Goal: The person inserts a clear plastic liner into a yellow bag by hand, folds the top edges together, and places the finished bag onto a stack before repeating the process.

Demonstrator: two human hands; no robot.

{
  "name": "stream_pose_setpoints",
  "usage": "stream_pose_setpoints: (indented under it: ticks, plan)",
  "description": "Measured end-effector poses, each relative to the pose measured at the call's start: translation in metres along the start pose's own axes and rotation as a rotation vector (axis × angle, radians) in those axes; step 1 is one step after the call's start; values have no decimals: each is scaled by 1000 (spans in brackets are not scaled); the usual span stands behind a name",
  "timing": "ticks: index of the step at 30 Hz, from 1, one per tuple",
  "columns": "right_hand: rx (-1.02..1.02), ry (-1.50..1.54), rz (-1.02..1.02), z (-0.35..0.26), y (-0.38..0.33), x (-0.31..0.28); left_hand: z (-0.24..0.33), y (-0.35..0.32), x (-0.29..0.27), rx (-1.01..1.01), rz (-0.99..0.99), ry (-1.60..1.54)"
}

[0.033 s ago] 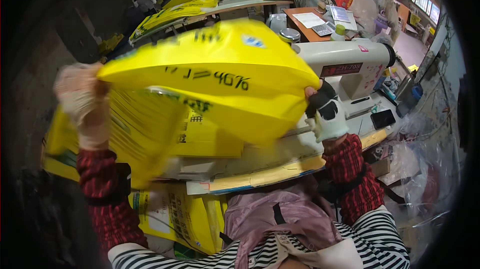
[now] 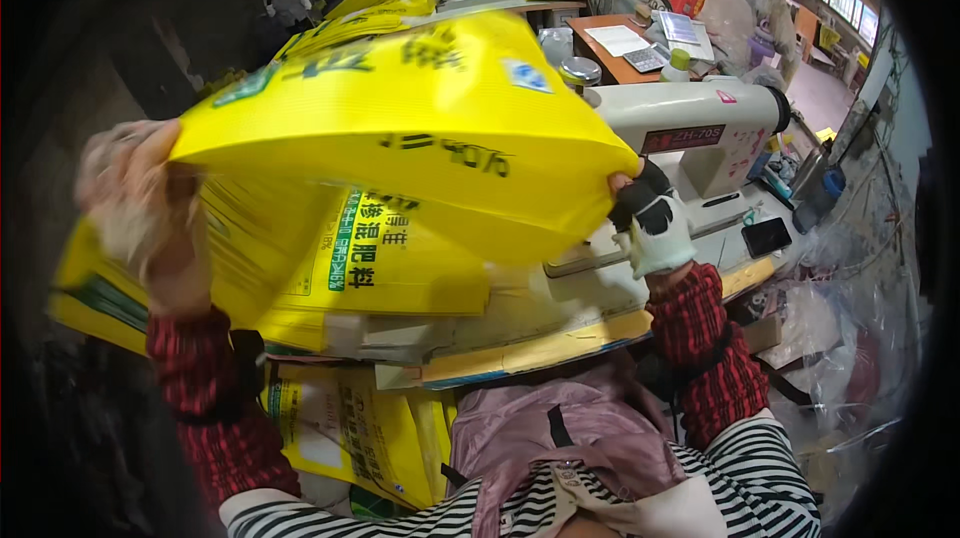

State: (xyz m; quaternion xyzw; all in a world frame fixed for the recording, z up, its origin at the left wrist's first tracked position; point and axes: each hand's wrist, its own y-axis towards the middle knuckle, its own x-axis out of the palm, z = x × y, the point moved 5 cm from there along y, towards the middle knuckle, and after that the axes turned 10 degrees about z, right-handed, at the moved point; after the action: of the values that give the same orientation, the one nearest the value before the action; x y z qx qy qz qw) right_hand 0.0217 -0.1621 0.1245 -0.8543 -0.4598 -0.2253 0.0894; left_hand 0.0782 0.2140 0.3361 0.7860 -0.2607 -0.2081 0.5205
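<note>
A yellow printed woven sack is stretched in the air between my two hands, bulging upward in the middle. My left hand, in a pale glove and somewhat blurred, grips its left end. At the other end my right hand, in a white and black glove with bare fingertips, pinches the corner. Below the raised sack lies a pile of similar yellow sacks on the worktable, partly hidden by it. Just beyond my right hand stands a white industrial sewing machine.
A black phone and a pen lie by the machine. More sacks hang or lie below the table edge at my lap. An orange-brown desk holds papers and a calculator. Far off, a person stands at the left.
My left hand has moved left and slightly down, drawing its end of the sack along. The sack's middle has risen, showing more print on the pile beneath. My right hand has barely moved.
</note>
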Motion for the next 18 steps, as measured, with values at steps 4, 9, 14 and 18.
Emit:
stream_pose_setpoints:
  ticks: [4,9,14,18]
  plan:
    - [-75,-84,-38,19,15,-6,-10,-59,-16,283,-183,389]
    - [-88,-437,-277,88,-35,7,-35,-219,-28,-57,-416,331]
    - [-244,-1530,-1331,144,-137,29,-35,-370,-74,-426,-809,600]
    - [-186,-1093,-1341,90,-167,55,15,-443,-101,-2099,-168,106]
